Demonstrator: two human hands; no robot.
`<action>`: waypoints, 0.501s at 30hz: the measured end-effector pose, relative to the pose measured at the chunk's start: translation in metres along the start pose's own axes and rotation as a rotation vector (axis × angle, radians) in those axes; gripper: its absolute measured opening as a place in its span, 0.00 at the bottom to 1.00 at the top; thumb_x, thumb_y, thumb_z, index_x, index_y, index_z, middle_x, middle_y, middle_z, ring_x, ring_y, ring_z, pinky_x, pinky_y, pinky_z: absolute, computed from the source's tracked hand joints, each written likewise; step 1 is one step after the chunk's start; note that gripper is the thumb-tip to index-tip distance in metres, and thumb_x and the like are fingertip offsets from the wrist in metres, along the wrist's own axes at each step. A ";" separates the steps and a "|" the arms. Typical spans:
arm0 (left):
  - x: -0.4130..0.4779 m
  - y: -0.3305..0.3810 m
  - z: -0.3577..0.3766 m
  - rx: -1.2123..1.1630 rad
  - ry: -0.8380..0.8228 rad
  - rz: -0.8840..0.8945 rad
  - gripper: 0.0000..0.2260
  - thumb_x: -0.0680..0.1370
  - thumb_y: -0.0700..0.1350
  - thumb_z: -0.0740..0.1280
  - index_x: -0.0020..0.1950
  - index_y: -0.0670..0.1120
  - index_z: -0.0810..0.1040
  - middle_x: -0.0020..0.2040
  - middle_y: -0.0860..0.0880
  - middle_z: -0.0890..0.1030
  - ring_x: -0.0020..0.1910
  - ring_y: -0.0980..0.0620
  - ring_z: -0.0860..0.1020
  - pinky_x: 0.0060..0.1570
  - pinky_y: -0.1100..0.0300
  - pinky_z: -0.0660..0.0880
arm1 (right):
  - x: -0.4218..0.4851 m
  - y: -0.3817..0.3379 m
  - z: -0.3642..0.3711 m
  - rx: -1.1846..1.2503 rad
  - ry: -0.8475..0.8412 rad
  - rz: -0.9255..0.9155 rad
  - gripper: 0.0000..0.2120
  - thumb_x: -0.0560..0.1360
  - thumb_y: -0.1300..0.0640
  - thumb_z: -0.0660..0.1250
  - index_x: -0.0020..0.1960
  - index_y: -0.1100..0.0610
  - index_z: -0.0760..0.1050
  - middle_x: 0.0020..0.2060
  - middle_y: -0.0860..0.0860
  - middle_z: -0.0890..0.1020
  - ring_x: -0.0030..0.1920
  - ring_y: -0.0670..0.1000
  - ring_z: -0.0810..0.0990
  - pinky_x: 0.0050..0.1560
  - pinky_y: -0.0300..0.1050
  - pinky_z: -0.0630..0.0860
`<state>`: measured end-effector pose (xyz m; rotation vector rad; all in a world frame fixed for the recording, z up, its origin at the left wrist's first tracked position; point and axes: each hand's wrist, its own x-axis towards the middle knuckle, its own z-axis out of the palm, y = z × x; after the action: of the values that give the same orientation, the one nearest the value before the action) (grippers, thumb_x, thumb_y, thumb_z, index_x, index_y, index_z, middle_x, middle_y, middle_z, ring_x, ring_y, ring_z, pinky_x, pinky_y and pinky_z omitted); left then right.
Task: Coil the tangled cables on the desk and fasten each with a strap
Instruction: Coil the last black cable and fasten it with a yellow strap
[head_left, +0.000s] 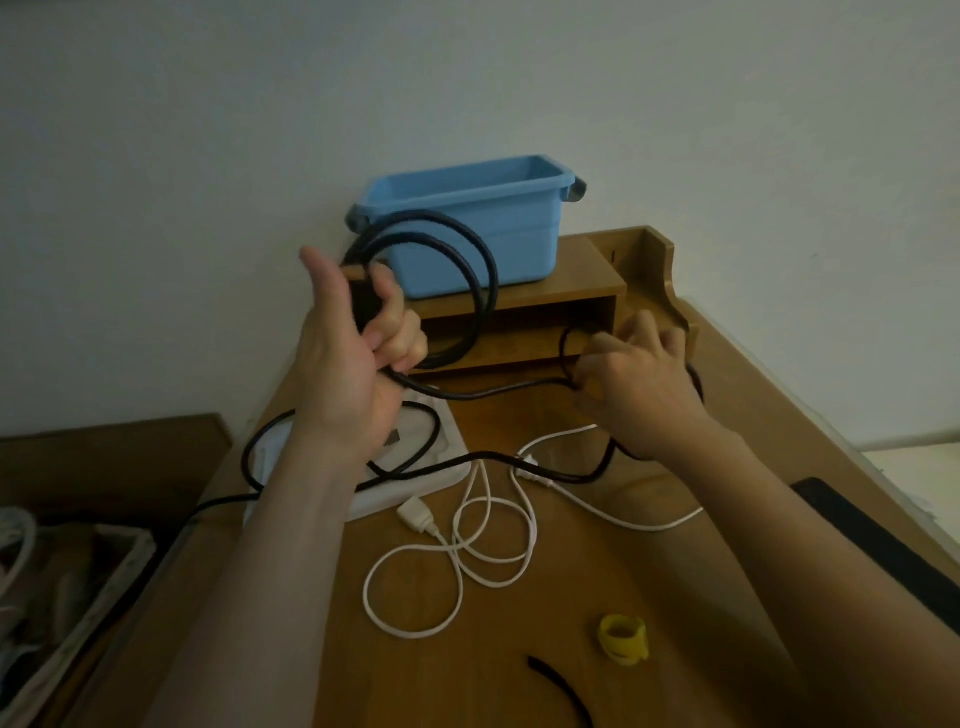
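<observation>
Far left: pale woven basket beside and below the desk's left edge, contents too dim to name.
Left hand: raised over the desk, fingers curled round two gathered loops of the black cable, thumb straight up and free.
Loops: standing upright above that fist, in front of the blue bin on the wooden shelf.
Slack: strung from fist to right hand, the rest trailing over a white pad and off the left edge.
Centre: white cable loose in tangled loops on bare wood, under the black one near its far end.
Near edge: black strap flat, yellow strap just right of it, open wood around both.
Right hand: fingers bent, apparently pinching the black cable by the shelf's corner; grip partly hidden.
</observation>
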<state>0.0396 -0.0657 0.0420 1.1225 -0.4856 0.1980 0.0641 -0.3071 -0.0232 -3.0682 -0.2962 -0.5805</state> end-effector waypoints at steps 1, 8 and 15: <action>0.000 -0.001 -0.004 0.159 -0.062 0.035 0.24 0.81 0.65 0.50 0.42 0.48 0.74 0.29 0.55 0.61 0.27 0.55 0.58 0.29 0.59 0.57 | 0.000 0.003 0.001 0.002 0.085 0.014 0.09 0.80 0.43 0.66 0.53 0.47 0.80 0.51 0.45 0.78 0.57 0.55 0.68 0.57 0.54 0.65; 0.001 -0.004 -0.006 1.094 -0.425 0.117 0.22 0.79 0.66 0.57 0.46 0.49 0.76 0.34 0.52 0.75 0.31 0.56 0.74 0.30 0.65 0.67 | 0.004 0.003 -0.012 0.191 0.354 0.139 0.12 0.81 0.52 0.67 0.41 0.55 0.77 0.32 0.48 0.76 0.31 0.49 0.73 0.30 0.44 0.72; -0.001 -0.035 0.001 1.294 -0.339 0.022 0.22 0.78 0.67 0.53 0.51 0.51 0.73 0.37 0.54 0.83 0.35 0.60 0.80 0.38 0.59 0.75 | -0.004 -0.020 -0.029 0.345 0.613 0.094 0.06 0.78 0.54 0.71 0.44 0.55 0.82 0.37 0.48 0.80 0.35 0.47 0.75 0.33 0.42 0.72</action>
<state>0.0526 -0.0815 0.0131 2.4408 -0.6844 0.3603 0.0461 -0.2897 0.0013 -2.4135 -0.2072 -1.2581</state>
